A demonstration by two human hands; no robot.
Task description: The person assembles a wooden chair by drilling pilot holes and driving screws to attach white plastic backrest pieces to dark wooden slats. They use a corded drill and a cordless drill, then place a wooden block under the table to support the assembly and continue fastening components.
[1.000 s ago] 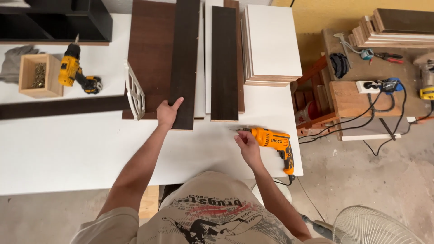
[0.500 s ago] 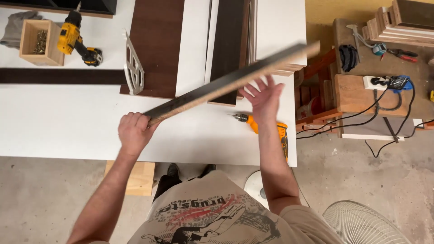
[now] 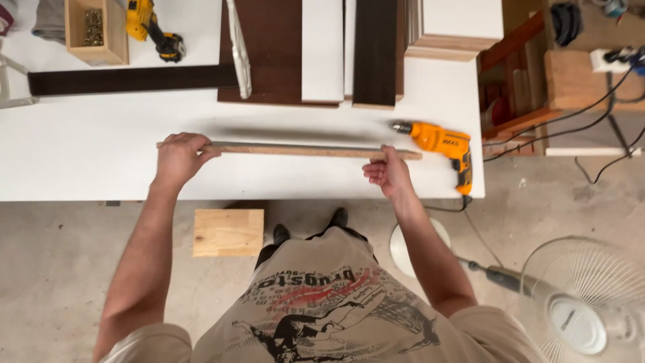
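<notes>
A long narrow board (image 3: 302, 150) stands on its raw edge along the front of the white table (image 3: 80, 161). My left hand (image 3: 180, 156) grips its left end from above. My right hand (image 3: 388, 173) holds it near the right end, fingers curled on the near face. An orange corded drill (image 3: 440, 144) lies just right of the board's end, close to my right hand. Dark brown panels (image 3: 269, 54) and a white panel (image 3: 322, 50) lie flat further back.
A yellow cordless drill (image 3: 151, 27) and a wooden box of screws (image 3: 94, 30) sit at the back left, a dark strip (image 3: 127, 79) beside them. Stacked white boards (image 3: 460, 27) lie at back right. A wood block (image 3: 228, 232) and a fan (image 3: 584, 302) stand on the floor.
The board was lifted off the dark panels, swung through the air tilted, and now rests level on its edge near the table front. My right hand left the orange drill and took the board.
</notes>
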